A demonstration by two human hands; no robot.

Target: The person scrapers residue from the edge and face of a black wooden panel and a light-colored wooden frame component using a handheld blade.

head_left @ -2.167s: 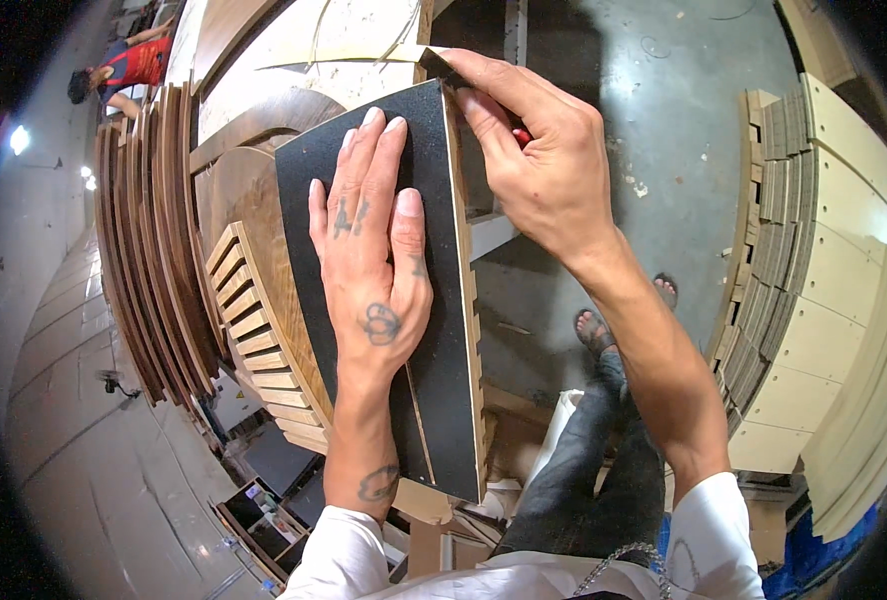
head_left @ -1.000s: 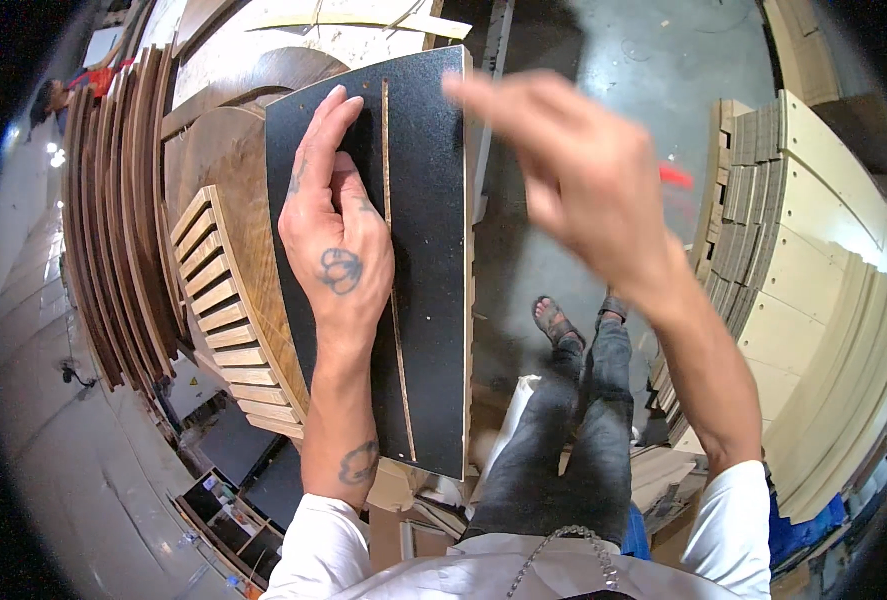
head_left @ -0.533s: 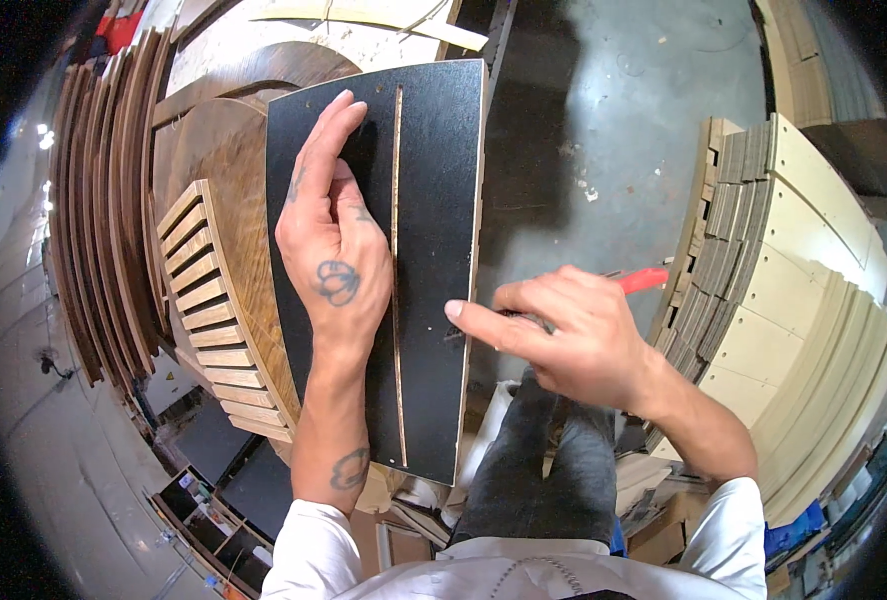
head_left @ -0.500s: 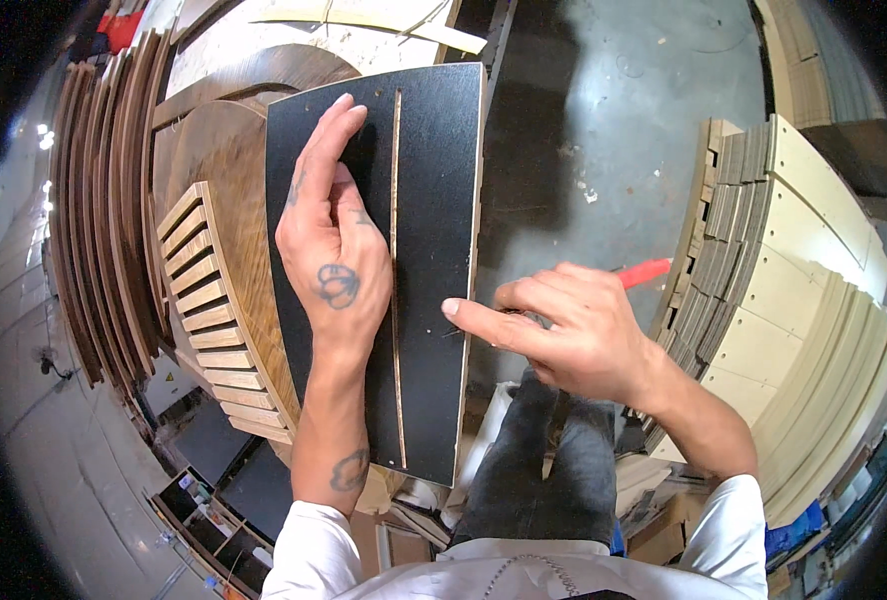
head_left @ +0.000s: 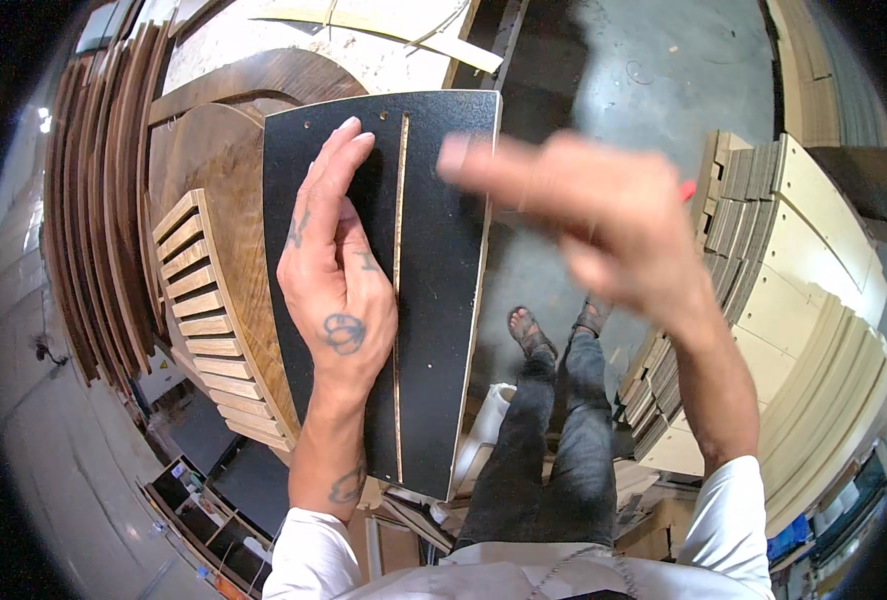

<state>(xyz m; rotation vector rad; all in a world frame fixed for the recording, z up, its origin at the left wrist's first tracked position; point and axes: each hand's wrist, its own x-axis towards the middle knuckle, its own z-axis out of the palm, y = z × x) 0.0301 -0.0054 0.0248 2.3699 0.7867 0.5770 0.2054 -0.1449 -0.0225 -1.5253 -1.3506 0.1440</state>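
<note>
A black panel [head_left: 439, 330] with pale edges and a long narrow groove [head_left: 402, 230] lies before me. My left hand [head_left: 334, 275] rests on its left half, fingers stretched out and holding nothing. Over the panel's upper right edge is my right hand [head_left: 604, 215], smeared by motion, its index finger pointing left across the black surface. A red slender tool [head_left: 688, 190] shows behind that hand; most of it is hidden in the grip, so I cannot tell its exact kind. Small holes dot the panel near its far edge.
Left of the panel stands a slatted wooden piece [head_left: 209, 320] on brown curved boards [head_left: 219, 150]. Long curved brown strips [head_left: 99, 200] are stacked at far left. On the right are stacked pale panels [head_left: 764, 300]. A white roll [head_left: 494, 405] stands near my legs.
My right hand has swung up and away along the panel's right edge, with the red tool still in it. My left hand stays on the panel. The view has shifted slightly, showing my feet.
</note>
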